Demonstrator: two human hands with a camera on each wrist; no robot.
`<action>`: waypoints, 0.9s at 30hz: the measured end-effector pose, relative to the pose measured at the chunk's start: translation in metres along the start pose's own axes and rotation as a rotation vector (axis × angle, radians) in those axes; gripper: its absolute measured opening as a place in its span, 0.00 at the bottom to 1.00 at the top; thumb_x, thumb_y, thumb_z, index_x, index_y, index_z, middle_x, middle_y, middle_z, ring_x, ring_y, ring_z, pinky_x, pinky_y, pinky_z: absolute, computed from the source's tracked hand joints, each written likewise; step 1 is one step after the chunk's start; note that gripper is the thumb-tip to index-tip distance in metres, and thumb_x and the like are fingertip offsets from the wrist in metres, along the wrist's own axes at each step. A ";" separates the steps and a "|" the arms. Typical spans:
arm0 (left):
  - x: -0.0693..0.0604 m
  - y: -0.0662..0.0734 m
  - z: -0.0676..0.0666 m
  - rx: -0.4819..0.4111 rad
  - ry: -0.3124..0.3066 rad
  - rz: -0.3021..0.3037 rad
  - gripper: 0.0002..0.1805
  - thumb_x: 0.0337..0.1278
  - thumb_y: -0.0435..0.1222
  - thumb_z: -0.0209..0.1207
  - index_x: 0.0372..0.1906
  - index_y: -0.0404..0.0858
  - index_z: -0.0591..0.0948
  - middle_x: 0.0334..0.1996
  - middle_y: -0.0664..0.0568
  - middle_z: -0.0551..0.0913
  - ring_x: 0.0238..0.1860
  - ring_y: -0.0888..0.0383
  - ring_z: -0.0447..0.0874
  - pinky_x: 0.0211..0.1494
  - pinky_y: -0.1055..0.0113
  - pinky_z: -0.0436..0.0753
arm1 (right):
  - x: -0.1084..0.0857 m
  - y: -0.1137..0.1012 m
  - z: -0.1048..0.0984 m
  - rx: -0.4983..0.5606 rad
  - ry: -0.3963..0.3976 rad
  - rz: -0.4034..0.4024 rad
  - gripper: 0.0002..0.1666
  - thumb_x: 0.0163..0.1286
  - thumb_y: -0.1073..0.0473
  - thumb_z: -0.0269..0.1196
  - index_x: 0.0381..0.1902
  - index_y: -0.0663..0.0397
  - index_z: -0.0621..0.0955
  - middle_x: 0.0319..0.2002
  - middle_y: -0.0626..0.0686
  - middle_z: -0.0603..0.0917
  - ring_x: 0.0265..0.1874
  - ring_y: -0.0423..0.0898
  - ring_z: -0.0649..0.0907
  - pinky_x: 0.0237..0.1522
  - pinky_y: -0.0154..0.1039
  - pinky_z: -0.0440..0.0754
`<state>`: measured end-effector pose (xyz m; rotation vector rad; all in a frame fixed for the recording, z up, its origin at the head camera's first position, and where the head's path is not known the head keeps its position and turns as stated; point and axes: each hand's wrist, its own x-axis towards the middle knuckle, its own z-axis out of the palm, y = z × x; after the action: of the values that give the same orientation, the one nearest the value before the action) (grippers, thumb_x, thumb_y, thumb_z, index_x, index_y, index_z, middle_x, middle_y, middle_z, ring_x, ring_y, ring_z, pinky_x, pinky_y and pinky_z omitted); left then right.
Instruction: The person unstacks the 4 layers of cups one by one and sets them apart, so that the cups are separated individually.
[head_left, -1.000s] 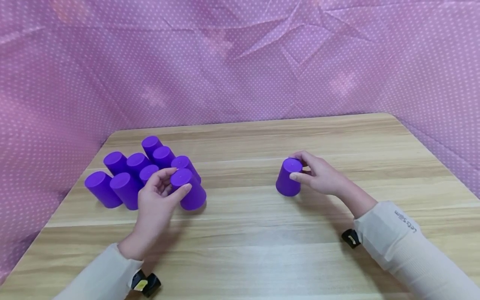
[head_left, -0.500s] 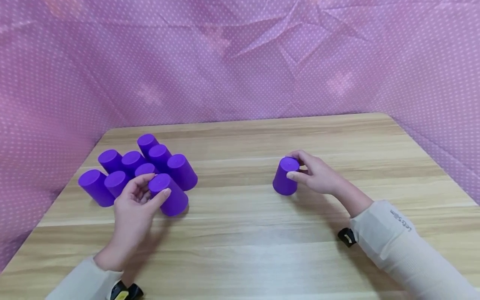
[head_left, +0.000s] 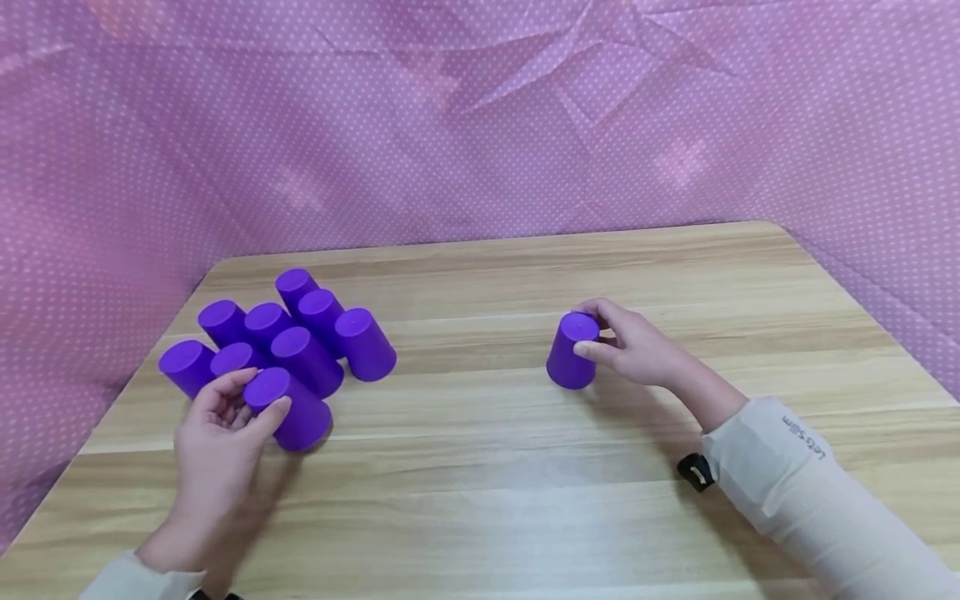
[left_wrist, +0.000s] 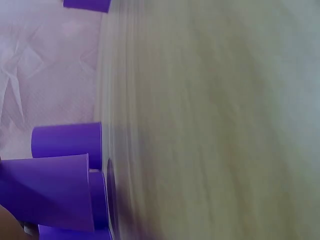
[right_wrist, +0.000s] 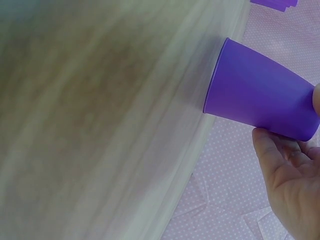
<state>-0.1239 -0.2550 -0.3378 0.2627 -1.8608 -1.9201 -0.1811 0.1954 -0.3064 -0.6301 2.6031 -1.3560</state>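
My left hand (head_left: pixel 217 454) pinches an upside-down purple cup (head_left: pixel 300 417) between thumb and fingers, at the near side of a group of cups. In the left wrist view that cup (left_wrist: pixel 45 192) looks slightly off the table, and most of the hand is cut off. Several more upside-down purple cups (head_left: pixel 365 346) stand close together just beyond it. On the right, my right hand (head_left: pixel 641 350) grips a lone upside-down purple cup (head_left: pixel 567 360) from its right side. The right wrist view shows this cup (right_wrist: pixel 260 92) with its rim at the table surface.
A light wood-grain table (head_left: pixel 480 467) carries all the cups. Behind it and at both sides hangs a pink dotted cloth (head_left: pixel 480 125). A wide stretch of table separates the cup group from the cup on the right.
My left hand has carried its cup leftward and nearer to me, past the front of the group, uncovering the cups behind. The right hand and its cup have stayed in place.
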 end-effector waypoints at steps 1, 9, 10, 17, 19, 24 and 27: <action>0.002 -0.003 -0.003 0.000 0.010 -0.002 0.28 0.33 0.19 0.69 0.47 0.35 0.77 0.41 0.53 0.81 0.43 0.63 0.79 0.46 0.82 0.78 | 0.000 0.000 0.000 0.000 0.000 0.002 0.22 0.65 0.65 0.59 0.55 0.66 0.67 0.47 0.61 0.77 0.51 0.55 0.76 0.53 0.50 0.79; -0.005 0.023 -0.001 0.114 0.077 -0.087 0.25 0.36 0.19 0.67 0.44 0.39 0.77 0.38 0.57 0.80 0.42 0.67 0.78 0.45 0.86 0.76 | 0.000 0.001 0.001 -0.009 0.004 0.000 0.23 0.65 0.65 0.59 0.55 0.67 0.67 0.47 0.62 0.77 0.51 0.55 0.76 0.53 0.50 0.79; -0.007 0.027 0.000 0.127 0.084 -0.102 0.25 0.37 0.19 0.67 0.44 0.40 0.77 0.37 0.58 0.80 0.41 0.68 0.77 0.45 0.87 0.75 | 0.000 0.001 0.001 -0.010 0.004 0.000 0.23 0.65 0.65 0.59 0.55 0.67 0.67 0.47 0.62 0.77 0.51 0.56 0.76 0.53 0.50 0.79; -0.008 0.033 0.002 0.214 0.114 -0.151 0.25 0.38 0.23 0.68 0.47 0.41 0.77 0.35 0.62 0.79 0.40 0.70 0.76 0.44 0.89 0.74 | 0.000 0.001 0.002 -0.008 -0.001 -0.005 0.22 0.65 0.65 0.59 0.55 0.66 0.67 0.47 0.61 0.77 0.50 0.55 0.75 0.53 0.50 0.79; -0.007 0.031 0.001 0.225 0.116 -0.152 0.26 0.38 0.23 0.69 0.47 0.41 0.78 0.34 0.63 0.79 0.41 0.70 0.76 0.44 0.89 0.74 | 0.000 0.001 0.002 -0.006 -0.003 -0.007 0.22 0.65 0.65 0.59 0.55 0.66 0.67 0.47 0.61 0.77 0.50 0.55 0.75 0.53 0.50 0.79; -0.005 0.029 0.001 0.214 0.117 -0.153 0.27 0.36 0.22 0.69 0.48 0.40 0.79 0.34 0.64 0.80 0.40 0.71 0.78 0.44 0.88 0.74 | -0.001 0.002 0.002 -0.004 0.002 -0.012 0.22 0.65 0.65 0.59 0.55 0.67 0.68 0.47 0.61 0.77 0.50 0.55 0.75 0.53 0.50 0.79; -0.004 0.029 0.002 0.196 0.118 -0.159 0.27 0.35 0.21 0.69 0.48 0.39 0.79 0.34 0.64 0.81 0.41 0.71 0.78 0.44 0.88 0.75 | -0.001 0.003 0.001 -0.005 0.004 -0.015 0.22 0.65 0.66 0.59 0.55 0.67 0.68 0.47 0.61 0.77 0.50 0.55 0.75 0.53 0.50 0.79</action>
<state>-0.1160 -0.2511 -0.3103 0.5898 -2.0011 -1.7794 -0.1807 0.1962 -0.3092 -0.6500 2.6108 -1.3563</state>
